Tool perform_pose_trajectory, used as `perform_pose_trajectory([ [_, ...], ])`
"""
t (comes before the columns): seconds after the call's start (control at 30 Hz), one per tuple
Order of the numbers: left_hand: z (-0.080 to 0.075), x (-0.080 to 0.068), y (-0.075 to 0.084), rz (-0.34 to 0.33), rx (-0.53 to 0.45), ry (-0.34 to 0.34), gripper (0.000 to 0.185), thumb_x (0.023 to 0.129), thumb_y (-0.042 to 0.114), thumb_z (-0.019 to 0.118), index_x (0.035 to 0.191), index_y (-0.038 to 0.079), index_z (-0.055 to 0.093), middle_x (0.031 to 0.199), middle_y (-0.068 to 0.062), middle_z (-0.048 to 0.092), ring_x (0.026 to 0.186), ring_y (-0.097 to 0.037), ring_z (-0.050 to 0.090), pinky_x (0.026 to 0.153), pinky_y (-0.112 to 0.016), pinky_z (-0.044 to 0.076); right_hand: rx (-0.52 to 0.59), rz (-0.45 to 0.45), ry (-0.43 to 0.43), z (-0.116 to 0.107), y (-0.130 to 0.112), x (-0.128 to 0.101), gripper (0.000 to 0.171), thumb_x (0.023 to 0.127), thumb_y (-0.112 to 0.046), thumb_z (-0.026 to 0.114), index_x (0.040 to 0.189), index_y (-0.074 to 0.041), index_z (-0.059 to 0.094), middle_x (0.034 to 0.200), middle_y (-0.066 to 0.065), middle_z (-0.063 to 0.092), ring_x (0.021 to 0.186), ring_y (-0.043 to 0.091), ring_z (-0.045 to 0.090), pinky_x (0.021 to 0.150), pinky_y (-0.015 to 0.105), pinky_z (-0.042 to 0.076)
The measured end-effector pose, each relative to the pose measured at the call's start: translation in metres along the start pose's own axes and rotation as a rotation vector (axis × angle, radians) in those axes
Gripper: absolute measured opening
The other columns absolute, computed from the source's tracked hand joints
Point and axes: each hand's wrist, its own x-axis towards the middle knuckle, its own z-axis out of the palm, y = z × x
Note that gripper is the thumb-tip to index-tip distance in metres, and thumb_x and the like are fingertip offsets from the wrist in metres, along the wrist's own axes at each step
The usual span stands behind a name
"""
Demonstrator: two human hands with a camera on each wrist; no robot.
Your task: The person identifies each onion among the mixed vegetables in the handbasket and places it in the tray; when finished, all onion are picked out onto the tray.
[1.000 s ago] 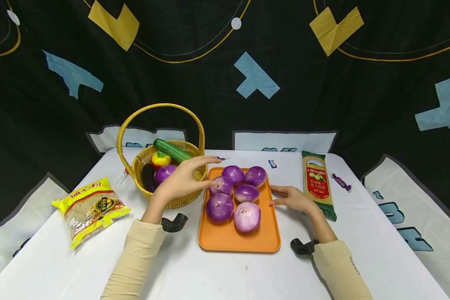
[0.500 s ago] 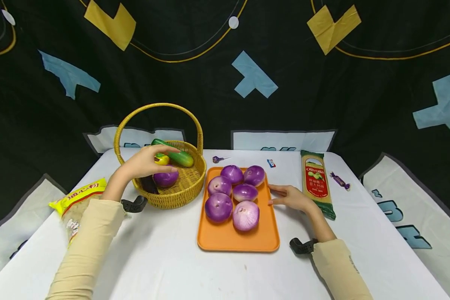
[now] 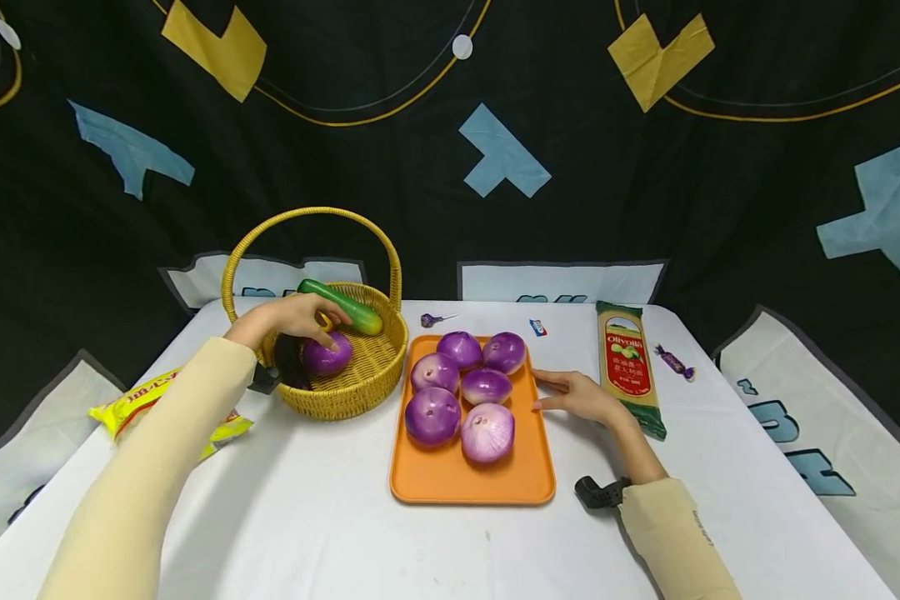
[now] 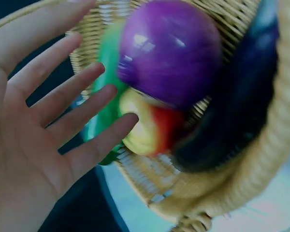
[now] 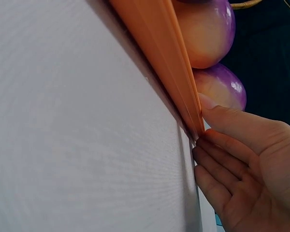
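Staged recording setup, black patterned backdrop (image 3: 450, 167), white-clothed table (image 3: 330, 517), toy vegetables

basket (image 3: 360, 385): woven wicker, yellow, rough ribbed weave. purple onion (image 3: 327, 353) inside it: smooth, glossy, highlight spots, plastic look. cucumber (image 3: 345, 305): glossy green. tray (image 3: 450, 479): orange plastic, smooth, matt-satin, rolled rim. tablecloth (image 3: 330, 533): white cloth, matt, fine weave in right wrist view. noodle packet (image 3: 628, 362): shiny film wrapper. sleeve (image 3: 142, 467): beige knit cloth, matt.
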Motion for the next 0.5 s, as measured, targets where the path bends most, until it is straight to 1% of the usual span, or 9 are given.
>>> perform_pose_trajectory([
  [0.1, 0.0007, 0.0034, -0.0050, -0.042, -0.040, -0.079, 0.049, 0.085, 0.018, 0.074, 0.128, 0.002, 0.059, 0.131, -0.027, 0.052, 0.116, -0.040, 0.051, 0.087, -0.046, 0.052, 0.004, 0.005, 0.002, 0.0006, -0.0009, 0.0002, 0.068, 0.087, -0.026, 0.073, 0.143, -0.002, 0.044, 0.146, 0.018, 0.041, 0.134, 0.034, 0.039, 0.111, 0.048, 0.029],
  [0.17, 0.0018, 0.0046, -0.0067, -0.066, -0.061, -0.115, 0.050, 0.085, 0.017, 0.074, 0.130, 0.001, 0.057, 0.133, -0.027, 0.049, 0.114, -0.038, 0.052, 0.081, -0.043, 0.054, 0.000, 0.006, 0.006, 0.0007, -0.0012, 0.0001, 0.068, 0.087, -0.027, 0.073, 0.143, -0.002, 0.044, 0.146, 0.018, 0.041, 0.134, 0.034, 0.039, 0.110, 0.048, 0.029],
  [0.23, 0.0034, 0.0058, -0.0077, -0.091, -0.060, -0.136, 0.053, 0.085, 0.018, 0.075, 0.131, 0.002, 0.056, 0.134, -0.025, 0.048, 0.112, -0.036, 0.052, 0.079, -0.043, 0.055, 0.001, 0.008, 0.007, 0.0008, -0.0014, 0.0000, 0.067, 0.087, -0.027, 0.073, 0.143, -0.002, 0.044, 0.146, 0.018, 0.041, 0.134, 0.034, 0.040, 0.110, 0.048, 0.030],
  [0.33, 0.0064, 0.0070, -0.0073, -0.120, -0.059, -0.151, 0.054, 0.084, 0.016, 0.075, 0.132, 0.002, 0.055, 0.133, -0.022, 0.048, 0.112, -0.035, 0.051, 0.080, -0.042, 0.055, 0.008, 0.001, 0.007, 0.0009, -0.0013, 0.0001, 0.067, 0.087, -0.026, 0.073, 0.142, -0.001, 0.044, 0.145, 0.018, 0.042, 0.134, 0.033, 0.040, 0.110, 0.047, 0.030],
  [0.4, 0.0081, 0.0076, -0.0073, -0.128, -0.059, -0.149, 0.052, 0.085, 0.014, 0.075, 0.132, 0.003, 0.055, 0.133, -0.022, 0.048, 0.113, -0.035, 0.050, 0.081, -0.042, 0.055, 0.014, -0.006, 0.006, 0.0010, -0.0012, 0.0002, 0.067, 0.087, -0.025, 0.073, 0.142, 0.000, 0.045, 0.144, 0.018, 0.043, 0.134, 0.033, 0.040, 0.111, 0.046, 0.029],
  [0.47, 0.0094, 0.0082, -0.0084, -0.127, -0.059, -0.139, 0.050, 0.085, 0.013, 0.075, 0.131, 0.003, 0.056, 0.132, -0.022, 0.048, 0.112, -0.034, 0.049, 0.080, -0.041, 0.055, 0.021, -0.011, 0.006, 0.0013, -0.0010, 0.0002, 0.067, 0.086, -0.024, 0.074, 0.141, 0.001, 0.045, 0.143, 0.019, 0.044, 0.134, 0.032, 0.040, 0.111, 0.046, 0.029],
  [0.5, 0.0098, 0.0083, -0.0090, -0.115, -0.050, -0.131, 0.050, 0.085, 0.012, 0.074, 0.130, 0.003, 0.057, 0.132, -0.023, 0.049, 0.111, -0.034, 0.050, 0.079, -0.041, 0.055, 0.022, -0.012, 0.004, 0.0013, -0.0009, 0.0002, 0.067, 0.087, -0.024, 0.073, 0.141, 0.001, 0.045, 0.143, 0.019, 0.043, 0.134, 0.032, 0.040, 0.111, 0.046, 0.028],
])
